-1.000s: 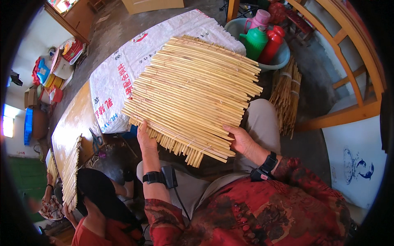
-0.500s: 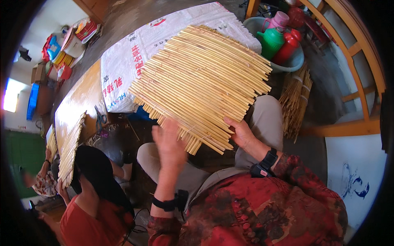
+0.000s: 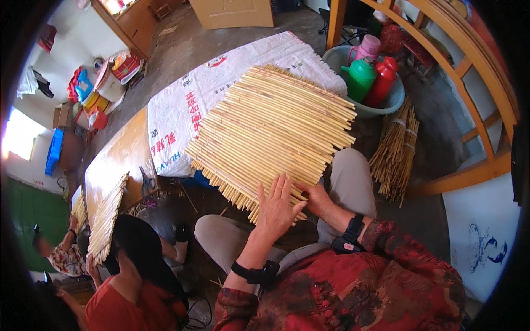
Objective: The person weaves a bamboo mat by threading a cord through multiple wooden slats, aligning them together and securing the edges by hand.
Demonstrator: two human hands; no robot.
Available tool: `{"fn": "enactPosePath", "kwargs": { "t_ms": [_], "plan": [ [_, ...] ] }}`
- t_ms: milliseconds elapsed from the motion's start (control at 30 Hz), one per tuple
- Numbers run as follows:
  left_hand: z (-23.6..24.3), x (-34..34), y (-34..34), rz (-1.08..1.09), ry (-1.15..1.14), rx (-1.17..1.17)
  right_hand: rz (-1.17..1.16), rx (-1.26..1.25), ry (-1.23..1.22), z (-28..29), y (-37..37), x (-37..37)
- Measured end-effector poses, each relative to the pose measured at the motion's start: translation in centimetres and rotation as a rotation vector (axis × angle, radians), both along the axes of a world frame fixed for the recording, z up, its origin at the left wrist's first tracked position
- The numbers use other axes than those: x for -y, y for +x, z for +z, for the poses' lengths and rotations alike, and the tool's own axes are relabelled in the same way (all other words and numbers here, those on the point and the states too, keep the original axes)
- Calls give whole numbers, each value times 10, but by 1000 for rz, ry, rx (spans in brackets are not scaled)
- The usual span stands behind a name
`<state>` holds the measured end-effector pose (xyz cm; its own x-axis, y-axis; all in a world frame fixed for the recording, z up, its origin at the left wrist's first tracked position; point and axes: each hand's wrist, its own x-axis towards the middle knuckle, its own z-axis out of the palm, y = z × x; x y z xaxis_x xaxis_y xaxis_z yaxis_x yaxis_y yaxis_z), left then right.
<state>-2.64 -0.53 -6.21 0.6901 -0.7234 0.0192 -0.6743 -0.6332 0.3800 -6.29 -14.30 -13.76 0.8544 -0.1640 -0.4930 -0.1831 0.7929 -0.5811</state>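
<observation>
A yellow mat of parallel reed sticks tied with thin string (image 3: pixel 268 121) slants across in front of me, its far part over a white printed sack sheet (image 3: pixel 182 94) spread on the table. My left hand (image 3: pixel 275 208) lies open on the mat's near part, fingers stretched out upward. Just right of it, my right hand (image 3: pixel 316 197) grips the mat's near edge, its fingertips partly hidden. Both wrists wear black straps with small devices.
At left, two seated people (image 3: pixel 124 295) hold pale reed mats (image 3: pixel 107 218) beside the wooden tabletop (image 3: pixel 116 149) with scissors (image 3: pixel 148 185). Right stand a basin (image 3: pixel 395 102) of thermoses, reed bundles (image 3: pixel 393 157) and a wooden frame (image 3: pixel 461 71). Buckets and bags (image 3: pixel 99 88) line the left wall.
My left hand let go of the mat's near-left edge, moved right and now lies flat on the mat. My right hand keeps its grip. The whole view has shifted slightly.
</observation>
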Motion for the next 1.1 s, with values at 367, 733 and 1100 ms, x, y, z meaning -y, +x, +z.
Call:
{"fn": "enactPosePath", "kwargs": {
  "t_ms": [367,733,1100],
  "plan": [
    [-25,2,2,-42,-12,16,-32,115,49,-2,-3,-3],
    [-29,-86,-45,1028,-1023,-765,-39,74,-6,-7,-1,3],
    [-40,-23,-56,952,-1286,-1540,13,134,36,1,2,-8]
  ]
}}
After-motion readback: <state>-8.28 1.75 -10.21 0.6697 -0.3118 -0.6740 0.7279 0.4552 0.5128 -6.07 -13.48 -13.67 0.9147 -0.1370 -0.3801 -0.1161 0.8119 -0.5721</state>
